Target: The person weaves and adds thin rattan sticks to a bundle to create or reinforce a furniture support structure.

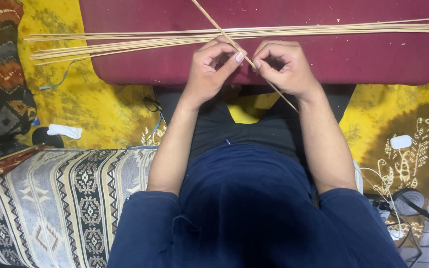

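So from my feed, both hands are pinched onto one thin bamboo strip (224, 33) that runs diagonally across the maroon cushion (373, 54). Left hand (210, 67) and right hand (284, 67) sit close together, fingers curled tight on it. A bundle of strips (125, 43) lies crosswise right behind them. There's yellow cloth (95, 109) underneath and a patterned blanket (60, 203) by the left arm.
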